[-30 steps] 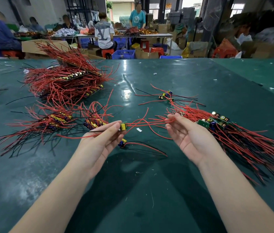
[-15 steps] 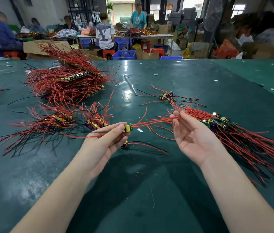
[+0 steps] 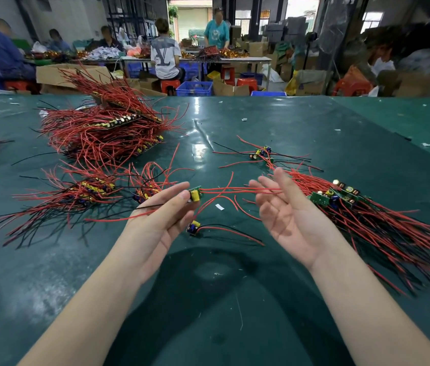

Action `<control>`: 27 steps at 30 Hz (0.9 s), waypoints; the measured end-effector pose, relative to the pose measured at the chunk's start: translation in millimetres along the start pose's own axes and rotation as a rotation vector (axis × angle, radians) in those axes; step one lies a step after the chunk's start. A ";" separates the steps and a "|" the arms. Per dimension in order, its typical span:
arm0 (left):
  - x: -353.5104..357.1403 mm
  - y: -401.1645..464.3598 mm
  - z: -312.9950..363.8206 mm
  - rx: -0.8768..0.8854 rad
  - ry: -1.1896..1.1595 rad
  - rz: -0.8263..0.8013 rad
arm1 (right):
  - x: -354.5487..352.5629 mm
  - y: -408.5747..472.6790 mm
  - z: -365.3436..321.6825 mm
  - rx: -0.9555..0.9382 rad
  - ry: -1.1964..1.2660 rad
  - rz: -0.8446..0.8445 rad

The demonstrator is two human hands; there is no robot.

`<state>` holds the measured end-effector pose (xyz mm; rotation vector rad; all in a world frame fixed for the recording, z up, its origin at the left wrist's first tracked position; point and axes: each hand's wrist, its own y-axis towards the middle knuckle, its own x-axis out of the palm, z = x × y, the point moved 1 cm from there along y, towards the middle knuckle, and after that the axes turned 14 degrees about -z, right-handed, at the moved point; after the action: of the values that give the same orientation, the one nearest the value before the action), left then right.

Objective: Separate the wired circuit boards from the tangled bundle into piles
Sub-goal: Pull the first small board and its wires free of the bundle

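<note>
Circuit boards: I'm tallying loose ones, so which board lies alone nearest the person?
The small green board with a yellow part, on the green table just below the left hand; its wires trail right, apart from every pile.

Large "LV" monogram on seated worker's T-shirt (image 3: 162,56)

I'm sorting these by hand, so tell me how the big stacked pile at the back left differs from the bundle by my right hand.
The back-left pile is stacked high, boards in neat rows; the right bundle lies low and fanned out. The pile's boards show edge-on; the bundle's boards lie flat, green faces up. The right hand reaches the bundle's wires, not the pile. Both have red and black wires.
</note>
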<state>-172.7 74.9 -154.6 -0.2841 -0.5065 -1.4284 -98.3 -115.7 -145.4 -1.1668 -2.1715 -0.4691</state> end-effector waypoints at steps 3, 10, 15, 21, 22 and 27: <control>1.0 0.2 0.9 0.008 -0.006 -0.004 | 10.3 -0.9 11.2 0.011 -0.167 -0.099; 10.0 -2.0 -7.5 -0.029 -0.005 -0.170 | 20.6 -4.6 33.5 -0.020 -0.381 -0.206; 11.5 -3.8 -10.0 -0.050 0.093 -0.186 | 19.7 -6.3 31.4 -0.051 -0.444 -0.141; 9.8 -2.3 -5.6 0.002 0.056 -0.048 | 21.1 -6.5 26.4 -0.040 -0.339 -0.103; 9.8 -2.0 -4.8 -0.002 0.037 -0.047 | 21.6 -6.7 26.4 -0.025 -0.304 -0.114; 9.3 -0.2 -1.4 -0.028 -0.042 -0.079 | 23.8 -7.2 22.5 -0.010 -0.187 -0.050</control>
<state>-172.1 66.2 -151.3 -0.3196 -0.5375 -1.5098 -122.3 -92.2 -146.3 -1.2066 -2.3642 -0.4070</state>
